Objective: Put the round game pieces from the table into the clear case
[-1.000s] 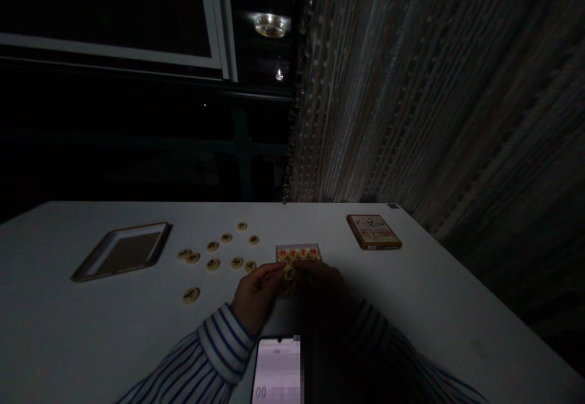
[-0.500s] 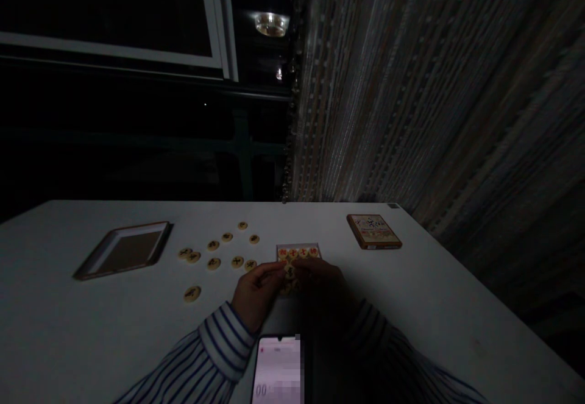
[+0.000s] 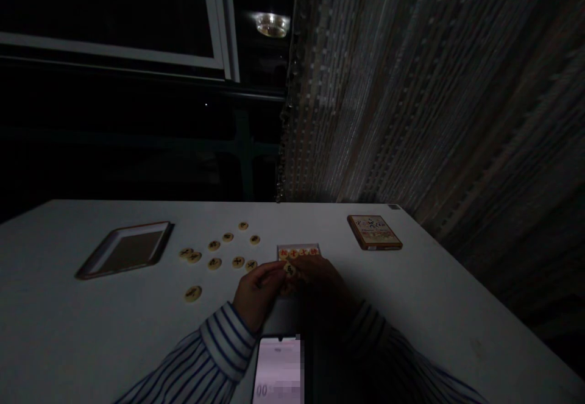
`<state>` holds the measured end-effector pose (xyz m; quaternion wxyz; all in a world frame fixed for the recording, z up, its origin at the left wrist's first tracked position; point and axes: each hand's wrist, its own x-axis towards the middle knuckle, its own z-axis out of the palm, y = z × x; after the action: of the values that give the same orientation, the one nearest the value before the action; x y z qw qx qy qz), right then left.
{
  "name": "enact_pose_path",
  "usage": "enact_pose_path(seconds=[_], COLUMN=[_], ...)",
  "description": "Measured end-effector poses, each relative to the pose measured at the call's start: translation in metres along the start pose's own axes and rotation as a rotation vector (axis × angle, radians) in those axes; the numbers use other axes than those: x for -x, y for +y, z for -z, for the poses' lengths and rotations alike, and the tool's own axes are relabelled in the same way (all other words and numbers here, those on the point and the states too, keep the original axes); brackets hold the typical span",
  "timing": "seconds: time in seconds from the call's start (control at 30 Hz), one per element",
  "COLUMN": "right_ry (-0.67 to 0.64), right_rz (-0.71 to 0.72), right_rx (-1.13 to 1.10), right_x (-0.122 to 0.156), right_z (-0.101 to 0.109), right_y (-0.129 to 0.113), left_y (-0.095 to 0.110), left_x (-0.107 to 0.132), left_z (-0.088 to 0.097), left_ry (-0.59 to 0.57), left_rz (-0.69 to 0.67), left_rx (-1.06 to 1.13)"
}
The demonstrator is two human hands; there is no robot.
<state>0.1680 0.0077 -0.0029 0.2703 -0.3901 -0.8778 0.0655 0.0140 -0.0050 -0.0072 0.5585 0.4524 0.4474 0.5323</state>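
Observation:
A round Chinese chess piece [image 3: 290, 269] with a dark character is held up between the fingertips of my left hand [image 3: 257, 291] and my right hand [image 3: 326, 279]. Both hands are closed at the fingers, though my right one lies in deep shadow. They hover over a shallow box [image 3: 298, 246], whose far row shows red-lettered pieces [image 3: 298, 253]. More pieces sit lower in the box, mostly covered by my hands. To the left, several loose pieces [image 3: 214, 264] are scattered on the white table [image 3: 137, 331].
An open tray-like lid [image 3: 91, 268] lies at the left. A flat printed box [image 3: 375, 232] rests at the right. Close to me, a lit phone [image 3: 276, 370] sits between my forearms. A bead curtain [image 3: 365, 87] hangs behind the table's right side, beside a dark window.
The held piece now shows its face more clearly between my fingers, and my right fingers have shifted slightly. The loose pieces, lid and printed box stay where they were.

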Motion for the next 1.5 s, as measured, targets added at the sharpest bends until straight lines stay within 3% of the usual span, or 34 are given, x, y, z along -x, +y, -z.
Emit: enact_pose_path(seconds=[0.37,0.63,0.8,1.03,1.3,1.5], right_ry=[0.021,0.092,0.027,-0.162,-0.185,-0.180], right_rz=[-0.015,-0.183,-0.234,-0.238,-0.213,-0.195], right_rx=[0.114,0.149,0.187,0.324,0.290,0.312], right_x=[-0.001,0.007,0.008,0.002,-0.001,0.001], right_z=[-0.001,0.000,0.004,0.012,0.017,0.014], right_y=[0.003,0.013,0.013,0.004,-0.002,0.001], left_y=[0.008,-0.010,-0.016,-0.018,-0.027,-0.023], left_x=[0.002,-0.008,-0.010,-0.008,-0.011,-0.009], left_z=[-0.003,0.014,0.015,0.013,0.017,0.016], left_ry=[0.039,0.217,0.161,0.102,0.072,0.051], left_rz=[-0.013,-0.191,-0.172,-0.152,-0.172,-0.163], left_rx=[-0.055,-0.286,-0.343,-0.398,-0.444,-0.476])
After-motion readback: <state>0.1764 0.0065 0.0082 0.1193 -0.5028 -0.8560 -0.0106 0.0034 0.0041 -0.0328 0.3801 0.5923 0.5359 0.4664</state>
